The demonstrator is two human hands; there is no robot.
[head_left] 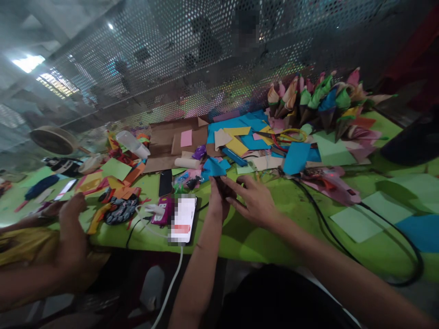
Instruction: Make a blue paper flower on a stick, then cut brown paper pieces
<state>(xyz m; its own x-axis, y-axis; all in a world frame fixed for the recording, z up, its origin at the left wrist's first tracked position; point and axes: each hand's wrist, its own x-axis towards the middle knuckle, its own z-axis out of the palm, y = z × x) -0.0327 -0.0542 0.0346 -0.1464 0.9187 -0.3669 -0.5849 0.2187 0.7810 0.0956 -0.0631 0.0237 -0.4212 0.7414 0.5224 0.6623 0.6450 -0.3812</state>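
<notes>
The person's two hands come together over the green worktop (pixel 247 242), nearer its front edge than its back edge. The left hand (pixel 218 196) stands upright with its fingers gathered; the right hand (pixel 254 199) reaches in from the side, thumb and forefinger stretched towards the left fingertips. Something small and dark shows between them, but the fingers cover most of it, so whether either hand is pinched tight cannot be told. A folded blue paper (pixel 215 167) rises just past the left fingertips; it may be held there or lie behind them.

The step in hand looks like close fingertip shaping of a small paper piece. The next move seems to call for a steady left hand and a light, exact touch from the right, since thin paper creases easily.

A lit phone (pixel 188 218) lies by the front edge, just left of the left forearm. Right of the right hand rests a pink glue gun (pixel 338 189), its cord looping towards the front edge. Yellow-handled scissors (pixel 297 134) lie towards the back edge, and coloured paper cones (pixel 322 98) crowd the back right corner. A co-worker's hand (pixel 72 205) is well apart, to the left.
</notes>
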